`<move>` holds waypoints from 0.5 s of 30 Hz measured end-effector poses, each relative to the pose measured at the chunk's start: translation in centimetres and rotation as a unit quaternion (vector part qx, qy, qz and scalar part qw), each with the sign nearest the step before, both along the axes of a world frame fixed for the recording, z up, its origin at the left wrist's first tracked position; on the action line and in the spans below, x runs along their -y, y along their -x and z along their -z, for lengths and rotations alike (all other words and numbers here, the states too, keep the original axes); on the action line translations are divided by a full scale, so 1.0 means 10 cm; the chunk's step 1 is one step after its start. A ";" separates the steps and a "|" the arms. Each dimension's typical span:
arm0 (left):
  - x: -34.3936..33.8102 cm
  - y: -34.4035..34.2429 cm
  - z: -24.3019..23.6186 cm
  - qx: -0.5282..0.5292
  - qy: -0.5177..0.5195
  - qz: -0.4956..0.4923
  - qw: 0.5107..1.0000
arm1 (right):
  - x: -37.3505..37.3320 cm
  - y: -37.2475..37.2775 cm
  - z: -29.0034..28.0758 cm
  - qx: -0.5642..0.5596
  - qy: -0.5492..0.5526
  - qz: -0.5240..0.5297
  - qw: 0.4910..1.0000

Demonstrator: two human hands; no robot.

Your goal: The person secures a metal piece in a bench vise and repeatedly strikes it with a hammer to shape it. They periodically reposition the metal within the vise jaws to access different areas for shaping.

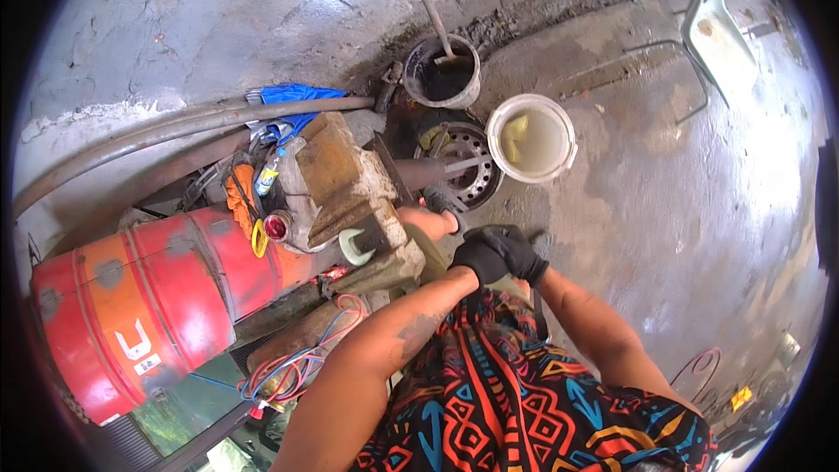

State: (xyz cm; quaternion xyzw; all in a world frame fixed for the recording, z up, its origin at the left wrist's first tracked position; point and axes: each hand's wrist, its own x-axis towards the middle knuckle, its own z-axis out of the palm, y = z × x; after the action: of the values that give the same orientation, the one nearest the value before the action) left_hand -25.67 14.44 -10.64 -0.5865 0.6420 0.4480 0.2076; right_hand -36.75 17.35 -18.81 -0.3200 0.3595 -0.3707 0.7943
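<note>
My left hand [480, 262] and my right hand [519, 251], both in black work gloves, meet in front of my patterned shirt. Their gloved fingers are closed and overlap each other. Whatever lies between them, if anything, is hidden. Just left of the hands stands a heavy, rusty bench vise [384, 210], apart from them. A pale green curved piece [355, 247] sits by its jaws. Beyond the vise, a steel wheel rim [472, 166] lies on the ground at the foot of a post.
A white bucket [559, 142] holding something yellowish stands ahead, with a dark bucket [473, 79] and shovel [428, 2] behind it. Red drums [188, 297] lie at left, near an orange cloth [240, 195], a bottle [266, 177] and coiled hoses [293, 376]. A pale chair [721, 44] stands far right.
</note>
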 end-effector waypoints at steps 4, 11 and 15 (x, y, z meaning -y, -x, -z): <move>-0.11 -0.08 0.47 -0.022 0.017 0.124 0.992 | 0.09 0.03 0.30 -0.100 0.392 -0.001 0.914; -0.02 0.02 0.49 0.068 -0.010 0.041 0.997 | 0.15 0.13 0.20 -0.205 0.494 0.004 0.845; -0.04 0.03 0.21 0.005 0.177 -0.041 0.983 | 0.22 0.12 -0.05 -0.105 0.035 -0.024 0.994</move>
State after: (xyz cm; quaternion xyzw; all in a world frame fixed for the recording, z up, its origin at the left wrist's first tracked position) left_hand -26.01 14.81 -12.78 -0.6419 0.6856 0.3328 0.0852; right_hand -37.96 15.18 -18.27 -0.3929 0.4199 -0.3285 0.7493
